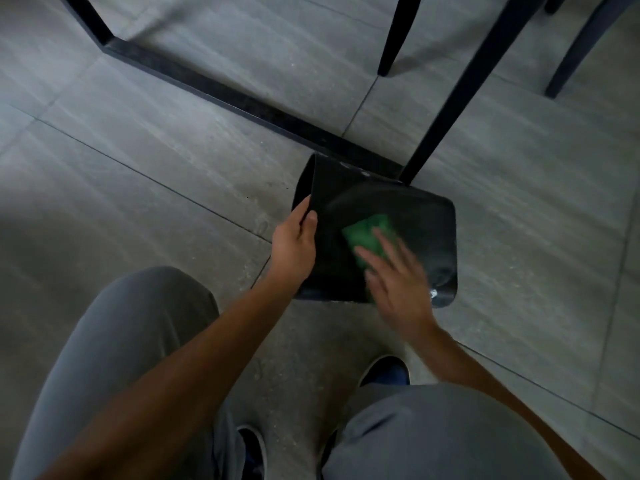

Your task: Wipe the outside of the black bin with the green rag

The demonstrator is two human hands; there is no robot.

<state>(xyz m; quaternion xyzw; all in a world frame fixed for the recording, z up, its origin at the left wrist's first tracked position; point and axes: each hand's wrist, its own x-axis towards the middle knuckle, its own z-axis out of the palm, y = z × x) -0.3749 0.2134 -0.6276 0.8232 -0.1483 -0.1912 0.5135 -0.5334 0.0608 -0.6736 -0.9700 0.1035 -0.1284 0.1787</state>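
The black bin [426,216] lies tipped on the grey floor in front of me, one broad side turned up. My left hand [294,240] grips its left edge, thumb on top and fingers underneath. The green rag [367,233] lies flat on the upturned side. My right hand [398,278] presses on the rag with straight, spread fingers and looks blurred. Part of the rag is hidden under that hand.
A black metal table frame [221,91] runs along the floor just behind the bin, with an upright leg [460,95] touching its far corner. Dark chair legs [398,36] stand further back. My grey-trousered knees [138,358] and shoes [384,372] are below.
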